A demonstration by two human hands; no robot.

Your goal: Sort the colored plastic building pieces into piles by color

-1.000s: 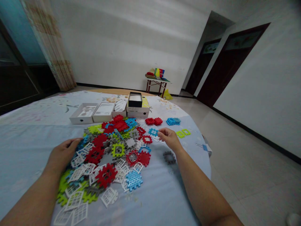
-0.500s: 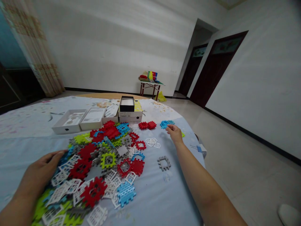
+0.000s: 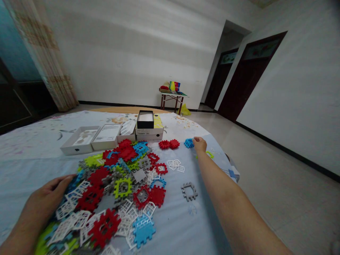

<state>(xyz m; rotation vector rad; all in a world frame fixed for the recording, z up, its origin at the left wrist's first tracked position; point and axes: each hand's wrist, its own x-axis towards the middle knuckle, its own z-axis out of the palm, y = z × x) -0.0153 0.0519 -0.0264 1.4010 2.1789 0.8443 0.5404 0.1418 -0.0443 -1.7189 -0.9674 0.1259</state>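
My right hand (image 3: 200,144) reaches to the far right of the table, its fingers pinched at a small cluster of blue interlocking building tiles (image 3: 188,143). The hand covers the cluster's right side. On the left, my left hand (image 3: 51,191) lies against the edge of a large pile of building tiles, its fingers stretched forward near a blue tile (image 3: 76,179). I see nothing held in it. The pile mixes red tiles (image 3: 90,195), lime-green frames (image 3: 123,187), grey tiles (image 3: 139,175) and white lattice window pieces (image 3: 71,205).
Two red tile clusters (image 3: 169,144) lie left of the blue one. White window pieces (image 3: 175,164), a grey frame (image 3: 189,191) and a lime-green piece (image 3: 209,154) are on the right. Open white boxes (image 3: 77,148) and a black box (image 3: 145,124) stand behind the pile.
My right hand has moved slightly onto the right side of the blue tiles and now hides part of them. My left hand stays by the pile. The whole view has shifted a little.
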